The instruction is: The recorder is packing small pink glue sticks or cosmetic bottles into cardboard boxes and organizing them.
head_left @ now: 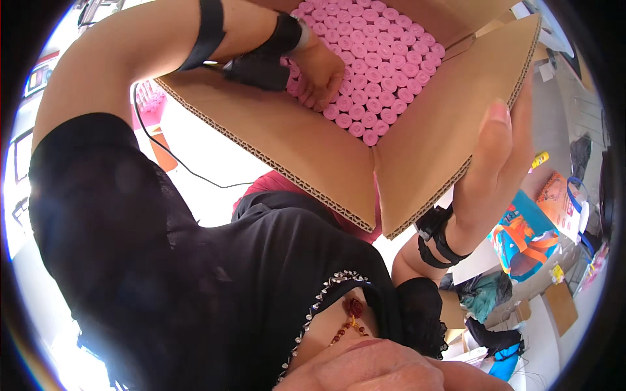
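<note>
Inside the box (274, 124), pink rolls (385, 78) sit under the left hand's (323, 68) bent fingers; can't tell if they grip one. Right hand (499, 150) grips the box's flap (456, 98). Right of the box: bag (525, 234), grey floor (561, 111).

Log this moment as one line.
left hand: inside cardboard box, over pink cylinders | right hand: holding box flap | box: open, cylinders packed closely

The cylinders (372, 58) are pink, the box (261, 124) brown, the shirt (280, 260) black
</note>
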The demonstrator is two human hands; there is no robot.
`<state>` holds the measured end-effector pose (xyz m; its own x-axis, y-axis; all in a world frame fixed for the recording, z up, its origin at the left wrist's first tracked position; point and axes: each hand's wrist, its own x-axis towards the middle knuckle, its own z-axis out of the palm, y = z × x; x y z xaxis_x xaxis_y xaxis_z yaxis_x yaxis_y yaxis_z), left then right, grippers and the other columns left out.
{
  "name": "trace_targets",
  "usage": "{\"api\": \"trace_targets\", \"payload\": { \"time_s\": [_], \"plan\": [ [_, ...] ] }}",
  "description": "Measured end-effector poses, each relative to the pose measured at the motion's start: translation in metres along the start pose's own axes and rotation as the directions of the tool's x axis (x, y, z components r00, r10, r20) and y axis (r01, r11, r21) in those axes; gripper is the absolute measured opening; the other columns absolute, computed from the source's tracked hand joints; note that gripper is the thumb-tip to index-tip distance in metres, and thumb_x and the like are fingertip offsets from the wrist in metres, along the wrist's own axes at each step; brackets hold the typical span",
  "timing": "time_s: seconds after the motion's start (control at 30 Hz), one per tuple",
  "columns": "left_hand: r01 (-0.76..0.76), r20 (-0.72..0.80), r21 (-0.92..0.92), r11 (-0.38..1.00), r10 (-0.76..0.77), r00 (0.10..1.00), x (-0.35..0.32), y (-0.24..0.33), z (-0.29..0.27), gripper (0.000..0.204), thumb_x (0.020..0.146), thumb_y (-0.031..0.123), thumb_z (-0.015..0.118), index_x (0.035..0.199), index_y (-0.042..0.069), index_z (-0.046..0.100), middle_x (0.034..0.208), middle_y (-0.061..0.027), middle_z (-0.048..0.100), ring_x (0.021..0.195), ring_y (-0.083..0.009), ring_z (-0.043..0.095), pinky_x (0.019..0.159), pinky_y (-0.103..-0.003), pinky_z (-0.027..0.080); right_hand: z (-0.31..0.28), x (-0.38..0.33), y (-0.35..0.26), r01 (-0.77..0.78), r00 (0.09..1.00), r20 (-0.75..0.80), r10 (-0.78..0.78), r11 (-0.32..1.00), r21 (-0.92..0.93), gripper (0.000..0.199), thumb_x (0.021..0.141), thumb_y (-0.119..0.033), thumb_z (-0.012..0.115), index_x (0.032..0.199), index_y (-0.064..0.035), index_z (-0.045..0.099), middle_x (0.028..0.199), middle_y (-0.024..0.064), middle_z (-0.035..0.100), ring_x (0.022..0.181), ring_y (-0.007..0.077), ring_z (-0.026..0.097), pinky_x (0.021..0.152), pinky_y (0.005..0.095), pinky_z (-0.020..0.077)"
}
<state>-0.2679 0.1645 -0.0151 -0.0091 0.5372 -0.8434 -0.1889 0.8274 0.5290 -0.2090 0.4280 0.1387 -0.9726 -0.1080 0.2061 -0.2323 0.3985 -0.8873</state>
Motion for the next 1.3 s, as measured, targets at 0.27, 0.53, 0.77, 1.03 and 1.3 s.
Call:
{"api": "trace_targets", "payload": {
  "time_s": [0.27,0.53,0.77,1.03,1.3],
  "plan": [
    [-0.072,-0.103,0.327,0.942,0.111,0.988,-0.003,0.008,0.017,0.014,0.081,0.0,0.064,0.09,-0.001,0.074,0.081,-0.009,0.073,0.073,-0.0166,0.07,0.064,-0.033,0.055,-0.001,-0.007,0.007,-0.008,1.0,-0.008,0.009,0.995,0.101,0.054,0.099,-0.028,0.041,0.14,0.0063,0.048,0.117,0.0156,0.064,0.1,0.0213,0.058,0.089,0.0286,0.0444],
    [-0.054,0.115,0.053,0.997,0.048,0.992,0.003,0.025,0.003,0.016,0.09,0.0,0.058,0.098,-0.004,0.071,0.087,-0.0148,0.074,0.077,-0.0213,0.073,0.069,-0.033,0.06,-0.006,0.002,0.011,0.074,0.996,0.053,-0.073,0.997,-0.014,0.052,0.099,-0.028,0.041,0.136,0.0073,0.05,0.107,0.0175,0.064,0.086,0.0226,0.055,0.081,0.0312,0.0445],
    [-0.005,-0.009,-0.009,1.0,0.005,1.0,0.017,0.032,0.004,0.017,0.091,-0.004,0.054,0.099,-0.01,0.068,0.09,-0.0213,0.073,0.08,-0.0258,0.074,0.071,-0.037,0.062,-0.002,-0.003,0.007,-0.005,1.0,-0.006,0.005,0.999,0.047,0.054,0.099,-0.027,0.041,0.139,0.0069,0.048,0.113,0.0158,0.065,0.096,0.0211,0.058,0.086,0.0287,0.0449],
    [-0.002,0.094,-0.077,0.997,0.009,0.996,0.022,0.028,-0.007,0.02,0.09,-0.005,0.052,0.1,-0.009,0.069,0.094,-0.0214,0.073,0.081,-0.0265,0.075,0.071,-0.037,0.062,0.008,-0.005,0.002,0.07,0.994,-0.081,-0.071,0.997,-0.015,0.057,0.099,-0.03,0.039,0.141,0.0078,0.046,0.122,0.0182,0.063,0.102,0.0214,0.059,0.089,0.0297,0.0453],
    [-0.154,-0.222,-0.205,0.967,0.107,0.969,0.003,0.043,-0.04,0.02,0.093,0.013,0.06,0.103,0.0,0.071,0.093,-0.0134,0.075,0.082,-0.0206,0.073,0.076,-0.031,0.055,-0.01,-0.001,0.006,-0.011,0.992,0.125,0.011,1.0,0.004,0.059,0.098,-0.03,0.04,0.143,0.0085,0.044,0.127,0.0197,0.061,0.111,0.0227,0.058,0.095,0.0296,0.0424]
  ]
}}
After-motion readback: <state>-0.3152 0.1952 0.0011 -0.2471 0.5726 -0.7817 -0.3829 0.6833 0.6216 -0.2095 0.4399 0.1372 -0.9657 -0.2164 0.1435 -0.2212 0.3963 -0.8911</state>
